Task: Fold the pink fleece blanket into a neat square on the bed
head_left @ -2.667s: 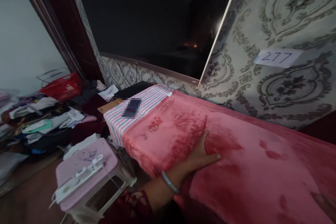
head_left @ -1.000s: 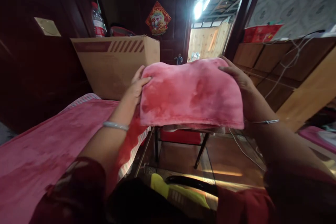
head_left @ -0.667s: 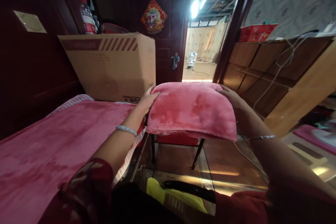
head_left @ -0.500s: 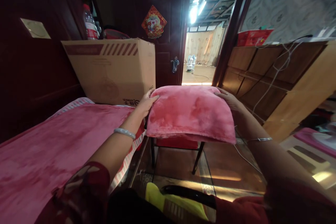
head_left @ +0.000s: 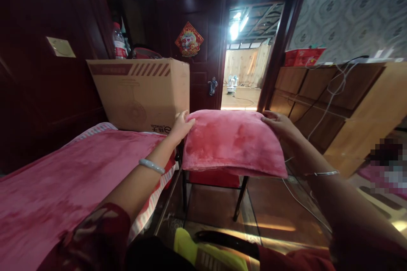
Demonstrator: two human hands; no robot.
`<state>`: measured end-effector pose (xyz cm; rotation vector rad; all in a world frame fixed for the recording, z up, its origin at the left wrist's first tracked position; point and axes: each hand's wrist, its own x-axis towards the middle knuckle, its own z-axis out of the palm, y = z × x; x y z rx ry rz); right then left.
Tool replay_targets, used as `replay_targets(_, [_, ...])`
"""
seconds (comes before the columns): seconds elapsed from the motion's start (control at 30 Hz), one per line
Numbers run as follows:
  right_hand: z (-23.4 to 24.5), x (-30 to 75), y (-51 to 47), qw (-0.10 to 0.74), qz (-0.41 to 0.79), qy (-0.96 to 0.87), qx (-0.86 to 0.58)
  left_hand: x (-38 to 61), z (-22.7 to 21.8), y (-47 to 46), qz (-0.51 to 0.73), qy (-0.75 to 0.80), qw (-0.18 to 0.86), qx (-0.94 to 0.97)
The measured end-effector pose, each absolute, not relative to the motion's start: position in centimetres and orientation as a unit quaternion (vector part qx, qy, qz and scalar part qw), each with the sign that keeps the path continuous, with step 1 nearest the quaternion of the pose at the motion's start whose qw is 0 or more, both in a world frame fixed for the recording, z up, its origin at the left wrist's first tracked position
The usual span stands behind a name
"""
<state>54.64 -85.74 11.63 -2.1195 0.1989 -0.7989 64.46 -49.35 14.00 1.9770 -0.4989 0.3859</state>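
Note:
A folded pink plush blanket (head_left: pixel 233 142) lies over a chair with a red seat (head_left: pixel 213 178) and dark legs. My left hand (head_left: pixel 182 126) grips its far left corner, thumb on top and fingers hidden beyond the edge. At the far right corner, my right hand (head_left: pixel 277 122) holds the plush in the same way. The blanket's near edge hangs loose toward me, its layers showing slightly apart.
Left of the chair is a bed-like surface with a pink plush cover (head_left: pixel 104 165). Behind it stands a cardboard box (head_left: pixel 136 93) with a bottle (head_left: pixel 119 42) on top. A wooden cabinet (head_left: pixel 321 106) with loose cables stands at right. A doorway opens ahead.
The camera view has tilted upward, so more of the wall and door frame shows. Both hands keep hold of the blanket's far corners, with little change in its shape.

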Motion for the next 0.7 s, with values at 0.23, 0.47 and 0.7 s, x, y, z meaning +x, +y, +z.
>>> replay_targets(0.23, [14.5,53.8,-79.6,0.115,-0.388,-0.057,-0.912,60.8,13.7,-50.4,0.263,-0.414,0.216,0.844])
replay_targets(0.47, [11.6,55.2,-78.5,0.095,-0.276,-0.101,-0.951,59.9,11.4,-49.0,0.218,-0.467,0.195,0.835])
replay_targets(0.7, [11.2,56.4,-80.4,0.14,-0.281,-0.142,-0.939,53.4,6.8,-41.7,0.224,-0.458,0.155,0.846])
